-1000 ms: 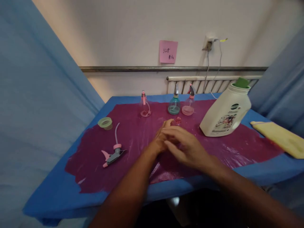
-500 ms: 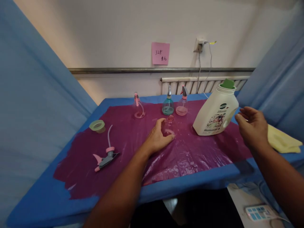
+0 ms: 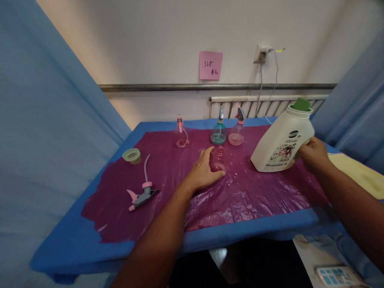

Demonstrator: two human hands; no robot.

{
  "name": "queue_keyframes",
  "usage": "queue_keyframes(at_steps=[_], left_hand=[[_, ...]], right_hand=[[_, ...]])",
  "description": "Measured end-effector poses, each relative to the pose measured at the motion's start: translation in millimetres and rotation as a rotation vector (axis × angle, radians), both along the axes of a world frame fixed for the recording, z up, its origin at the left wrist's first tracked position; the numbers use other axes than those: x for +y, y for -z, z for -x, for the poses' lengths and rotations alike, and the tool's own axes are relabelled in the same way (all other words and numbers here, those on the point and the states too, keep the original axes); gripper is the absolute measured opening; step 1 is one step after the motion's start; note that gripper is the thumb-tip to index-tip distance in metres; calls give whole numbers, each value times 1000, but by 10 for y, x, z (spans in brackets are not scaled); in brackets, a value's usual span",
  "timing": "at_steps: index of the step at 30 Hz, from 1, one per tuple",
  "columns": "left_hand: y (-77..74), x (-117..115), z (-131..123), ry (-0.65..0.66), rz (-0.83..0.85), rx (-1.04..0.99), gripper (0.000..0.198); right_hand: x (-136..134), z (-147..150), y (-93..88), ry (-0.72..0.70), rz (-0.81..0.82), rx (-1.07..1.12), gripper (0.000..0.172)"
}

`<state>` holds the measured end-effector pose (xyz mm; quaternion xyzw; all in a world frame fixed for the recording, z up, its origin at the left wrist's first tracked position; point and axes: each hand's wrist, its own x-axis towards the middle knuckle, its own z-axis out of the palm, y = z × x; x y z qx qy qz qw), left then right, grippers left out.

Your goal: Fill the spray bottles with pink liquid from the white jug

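The left hand is cupping its fingers around the small clear bottle, which is standing mid-tabletop. The right hand is gripping the white jug near the right edge. Bare purple sheet is lying between them and the front edge.

A pale, plain wall fills the back, with a pink sticky note and a wall socket above a horizontal metal rail and a white radiator. Blue curtains hang on the left and on the right. The desk between them wears a blue cloth under a magenta plastic sheet, which glints in soft light.
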<state>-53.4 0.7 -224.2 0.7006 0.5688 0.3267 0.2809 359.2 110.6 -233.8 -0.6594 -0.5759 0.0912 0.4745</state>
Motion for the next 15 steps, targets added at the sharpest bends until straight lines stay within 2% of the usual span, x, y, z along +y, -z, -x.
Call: queue_keyframes(at_steps=[2,5,10,15], left_hand=[[0,-12,-11,-12,6,9,110],[4,-34,-39,-22,8,26,108],[-6,-45,-73,-76,18,11,89],[-62,-63,-75,-107,35,-9,86]], right_hand=[[-1,-1,-2,-36,27,124,24],[-29,-8,-28,-18,39,215,22],[-148,-7,-147,64,34,188,16],[-272,38,-408,58,32,107,13]])
